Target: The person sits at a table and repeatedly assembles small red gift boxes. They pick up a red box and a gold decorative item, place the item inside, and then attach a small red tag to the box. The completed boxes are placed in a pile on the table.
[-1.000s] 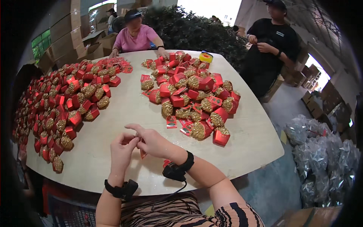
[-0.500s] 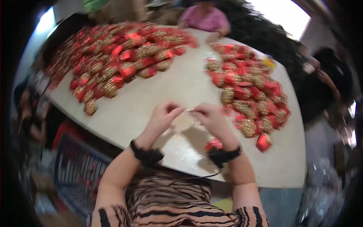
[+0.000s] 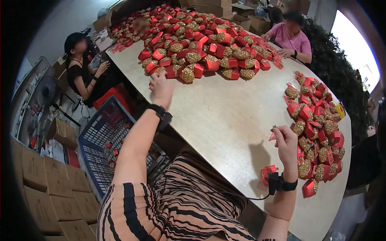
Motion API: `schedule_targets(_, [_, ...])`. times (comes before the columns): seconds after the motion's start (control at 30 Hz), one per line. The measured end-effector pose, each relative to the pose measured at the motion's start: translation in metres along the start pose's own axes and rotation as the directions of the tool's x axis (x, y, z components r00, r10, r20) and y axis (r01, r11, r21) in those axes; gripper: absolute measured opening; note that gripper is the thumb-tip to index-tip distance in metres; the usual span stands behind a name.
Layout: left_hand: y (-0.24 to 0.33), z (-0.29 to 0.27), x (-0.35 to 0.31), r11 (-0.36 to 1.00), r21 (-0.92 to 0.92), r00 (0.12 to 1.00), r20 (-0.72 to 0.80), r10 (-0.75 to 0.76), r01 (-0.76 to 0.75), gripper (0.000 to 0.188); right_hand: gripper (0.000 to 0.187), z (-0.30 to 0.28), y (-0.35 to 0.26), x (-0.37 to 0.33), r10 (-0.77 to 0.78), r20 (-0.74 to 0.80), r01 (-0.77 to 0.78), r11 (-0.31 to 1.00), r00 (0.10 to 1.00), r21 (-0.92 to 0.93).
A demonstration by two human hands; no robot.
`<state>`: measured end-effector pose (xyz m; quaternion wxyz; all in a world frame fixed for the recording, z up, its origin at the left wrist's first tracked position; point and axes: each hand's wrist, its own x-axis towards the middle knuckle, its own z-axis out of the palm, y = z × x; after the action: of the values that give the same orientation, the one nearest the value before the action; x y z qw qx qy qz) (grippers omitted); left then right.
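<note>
A large heap of red-and-gold ornaments (image 3: 193, 57), each a glittery gold bulb with a red faceted part, covers the far side of the table. My left hand (image 3: 161, 89) reaches its near left edge, fingers apart and slightly blurred, by a gold ornament; whether they touch it I cannot tell. My right hand (image 3: 286, 146) is raised over the table's right part, thumb and forefinger pinching a small red pointed tag (image 3: 272, 137). To its right lies a smaller group of similar ornaments (image 3: 319, 134). Beside my right wrist sits a small bunch of red tags (image 3: 266, 173).
A blue plastic basket (image 3: 91, 138) with a few red pieces stands left of the pale table (image 3: 225, 120). Cardboard boxes (image 3: 48, 193) are stacked at lower left. One person (image 3: 82, 72) sits at left, another in pink (image 3: 295, 44) across the table. A cable runs to my right wristband.
My hands, together at the middle before, are now apart: the left has gone out to the large heap, the right toward the smaller group. The view has turned left.
</note>
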<state>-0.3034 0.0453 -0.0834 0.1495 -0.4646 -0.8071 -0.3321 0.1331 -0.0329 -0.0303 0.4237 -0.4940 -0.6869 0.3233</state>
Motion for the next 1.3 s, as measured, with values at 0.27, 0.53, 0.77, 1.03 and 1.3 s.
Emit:
schedule_targets(0.27, [-0.04, 0.023, 0.026, 0.993, 0.0, 0.943, 0.311, -0.115, 0.121, 0.048, 0.014, 0.003, 0.001, 0.004, -0.018, -0.011, 0.017, 0.999, 1.0, -0.037])
schedule_targets(0.53, [0.043, -0.028, -0.033, 0.86, -0.509, 0.875, 0.404, 0.268, -0.029, 0.035, 0.013, 0.003, 0.017, 0.001, -0.032, -0.084, 0.032, 0.999, 0.996, 0.004])
schedule_targets(0.77, [0.004, 0.001, -0.059, 0.804, -0.562, 0.902, 0.219, 0.373, -0.196, 0.059, 0.015, 0.011, 0.009, 0.012, -0.247, -0.195, 0.224, 0.965, 0.949, -0.135])
schedule_targets(1.03, [0.03, -0.018, -0.086, 0.834, -0.5, 0.87, 0.277, 0.407, -0.231, 0.06, 0.014, -0.001, 0.008, 0.003, -0.207, -0.178, 0.188, 0.975, 0.962, -0.12])
schedule_targets(1.3, [0.017, -0.024, -0.087, 0.87, -0.4, 0.82, 0.365, 0.441, -0.289, 0.045, 0.014, 0.0, 0.006, 0.003, -0.197, -0.158, 0.179, 0.976, 0.968, -0.12])
